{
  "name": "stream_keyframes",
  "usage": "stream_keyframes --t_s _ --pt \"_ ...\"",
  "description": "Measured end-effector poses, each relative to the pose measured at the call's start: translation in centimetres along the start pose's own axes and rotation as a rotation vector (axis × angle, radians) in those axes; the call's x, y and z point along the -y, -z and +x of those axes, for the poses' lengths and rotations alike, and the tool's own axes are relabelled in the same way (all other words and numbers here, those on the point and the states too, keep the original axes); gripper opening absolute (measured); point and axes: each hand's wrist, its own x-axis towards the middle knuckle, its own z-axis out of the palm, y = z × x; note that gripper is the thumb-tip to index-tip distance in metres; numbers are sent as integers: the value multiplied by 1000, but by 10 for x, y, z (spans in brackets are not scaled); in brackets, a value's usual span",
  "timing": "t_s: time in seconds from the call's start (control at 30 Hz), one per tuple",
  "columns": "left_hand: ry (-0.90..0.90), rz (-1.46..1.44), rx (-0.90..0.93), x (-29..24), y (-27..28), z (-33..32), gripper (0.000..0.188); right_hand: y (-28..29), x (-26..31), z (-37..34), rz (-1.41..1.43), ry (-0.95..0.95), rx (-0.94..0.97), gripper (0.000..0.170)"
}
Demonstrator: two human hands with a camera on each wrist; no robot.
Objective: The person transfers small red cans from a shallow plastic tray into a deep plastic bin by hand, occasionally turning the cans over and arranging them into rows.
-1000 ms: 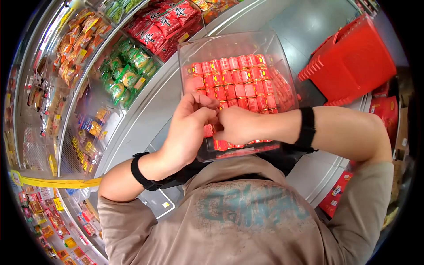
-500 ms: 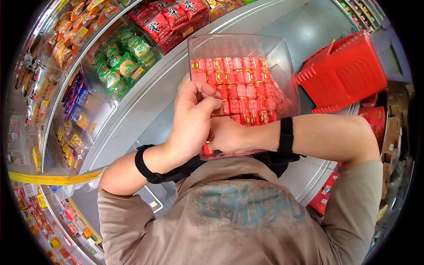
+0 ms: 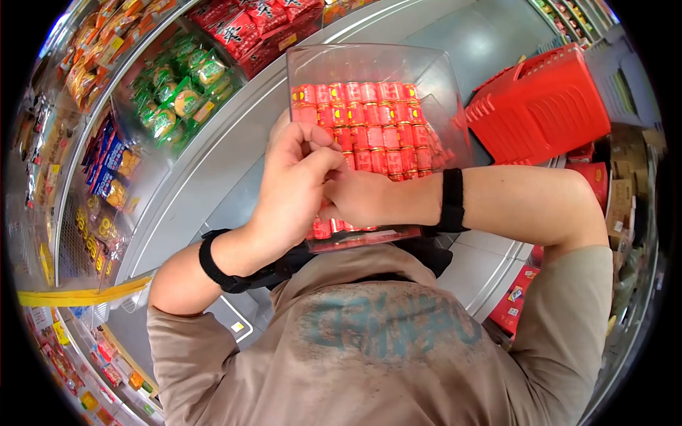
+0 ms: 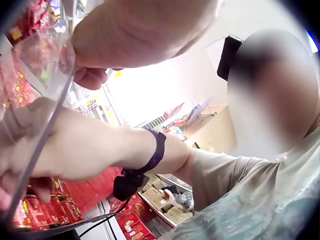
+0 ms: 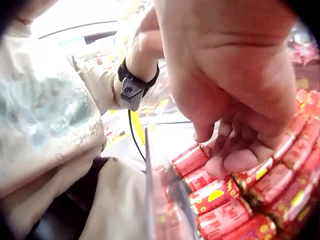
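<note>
A clear plastic bin (image 3: 316, 64) holds rows of small red foil-like wrapped rolls (image 3: 383, 135) lying side by side. My left hand (image 3: 295, 177) is over the bin's left edge, its index finger bent and its thumb near it; what lies inside its fingers is hidden. My right hand (image 3: 362, 199) reaches down into the near part of the bin, under and beside the left thumb. In the right wrist view, its bent fingertips (image 5: 240, 161) touch the tops of the red rolls (image 5: 225, 217); I cannot tell whether they grip one.
Curved shelves on the left hold green-wrapped snack packs (image 3: 186, 103) and red printed bags (image 3: 245, 25). A red plastic basket (image 3: 543, 106) stands at the back right. Cardboard boxes (image 3: 621, 202) stack at the far right. A yellow strip (image 3: 85, 293) edges the lower left shelf.
My right hand has shifted left within the bin and sits closer beneath the left hand. The red basket and shelves have moved slightly left in the view.
</note>
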Motion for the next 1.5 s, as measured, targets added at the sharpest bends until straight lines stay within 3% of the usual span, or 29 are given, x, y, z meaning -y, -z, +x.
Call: stream_keyframes --t_s 0.1,0.2,0.23,0.33,0.4,0.47,0.53,0.63,0.7,0.8,0.87,0.9,0.93,1.03,1.1,1.17,1.23,1.33,1.5 --pt "-16 -11 5 -3 -1 -3 12 66 33 -24 -49 -179 57 33" --pt "11 24 8 -6 -3 -5 11 120 36 -60 -60 -150 -8 33" --pt "54 56 11 -11 -8 -6 10 137 34 -73 -7 -229 -22 33" --pt "135 131 -10 -20 -20 -9 13 182 14 -115 282 -386 -189 32" --pt "197 167 -14 -26 -31 -13 14 192 -24 -146 299 -264 -501 30" --pt "238 200 -3 -31 -41 -16 16 202 -49 -181 470 -488 -628 26" --pt "242 257 32 -38 -54 -20 18 187 -106 -207 541 -458 -821 26" --pt "334 148 60 -60 -86 -23 20 144 -195 -229 370 -641 -1002 33" --pt "372 122 171 -74 -105 -20 17 98 -271 -232 163 -777 -1050 33" --pt "416 1 277 -94 -144 -9 19 33 -352 -226 282 -925 -878 32" --pt "379 -55 246 -98 -167 6 20 -2 -389 -208 328 -915 -834 30" --pt "247 19 158 -91 -185 15 14 -8 -391 -201 368 -884 -842 28" --pt "188 21 193 -85 -186 30 13 -11 -393 -193 407 -854 -852 26" --pt "149 21 27 -66 -198 71 12 -57 -469 -150 310 -900 -794 38" --pt "222 96 -2 -50 -195 100 9 -73 -512 -125 229 -939 -502 36" --pt "317 140 -102 -30 -192 121 7 -98 -546 -110 266 -976 -514 38" --pt "363 146 -165 -13 -189 137 8 -118 -540 -109 457 -1069 -786 39" --pt "412 158 -207 1 -184 156 9 -132 -563 -98 212 -1217 -621 36" --pt "567 155 -49 -1 -173 177 23 -126 -576 -86 461 -1361 -599 40"
